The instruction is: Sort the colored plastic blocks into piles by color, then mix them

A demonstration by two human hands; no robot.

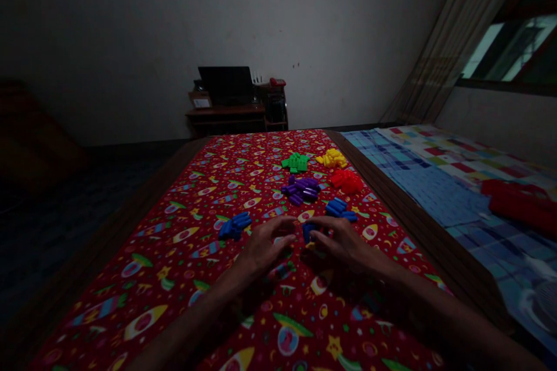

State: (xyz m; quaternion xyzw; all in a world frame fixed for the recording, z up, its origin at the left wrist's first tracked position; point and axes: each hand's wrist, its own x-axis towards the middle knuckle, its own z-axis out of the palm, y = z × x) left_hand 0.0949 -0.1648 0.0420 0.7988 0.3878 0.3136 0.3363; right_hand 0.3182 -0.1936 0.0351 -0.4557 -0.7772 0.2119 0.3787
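- Hands meet near the middle of a table covered by a red rocket-print cloth [183, 278], both forearms reaching in from the near edge.
- Left hand [265, 246] rests low on the cloth, fingers curled narrow, fingertips turned toward the other hand; whether it grips anything cannot be told in the dim light.
- Right hand [342, 246] lies just beside it, thumb and forefinger pinched on a small dark blue brick [308, 231] held between the two hands.
- Blue brick pile [235, 225] sits just left of the left hand, on the cloth.
- Second blue pile [339, 208] lies just beyond the right hand.
- Purple pile [301, 189] sits farther on, toward the far edge.
- Red pile [347, 181] lies near the right edge of the table, to the right of the purple one.
- Green pile [295, 162] and yellow pile [332, 157] sit side by side nearest the far edge.
- Checked bedsheet [435, 185] spreads to the right, past the table's wooden edge.
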